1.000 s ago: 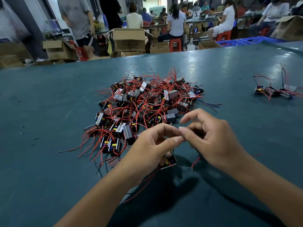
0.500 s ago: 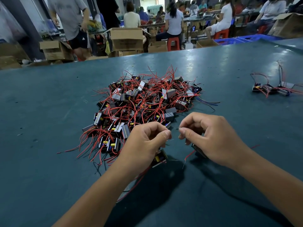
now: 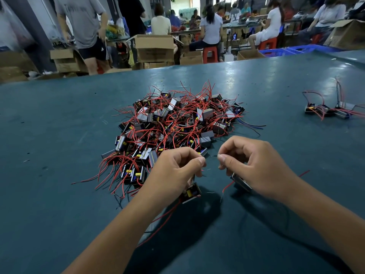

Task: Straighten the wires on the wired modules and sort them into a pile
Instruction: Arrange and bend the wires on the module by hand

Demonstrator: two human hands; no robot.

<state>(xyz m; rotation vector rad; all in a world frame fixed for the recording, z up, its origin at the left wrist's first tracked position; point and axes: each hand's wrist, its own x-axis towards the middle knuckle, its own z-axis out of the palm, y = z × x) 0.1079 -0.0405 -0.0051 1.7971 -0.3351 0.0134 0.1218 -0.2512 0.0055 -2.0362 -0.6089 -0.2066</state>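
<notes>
Left hand (image 3: 177, 171) gripping a module (image 3: 191, 193), right hand (image 3: 254, 165) gripping another module (image 3: 241, 182), thin wire (image 3: 211, 155) pinched between them, no legible writing

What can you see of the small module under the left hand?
The module is a small black block with a yellow part and a blue part on its upper face. It hangs tilted just below the left hand, above the green table. Red wires run from it toward the forearm. How the fingers hold it is hidden.
</notes>
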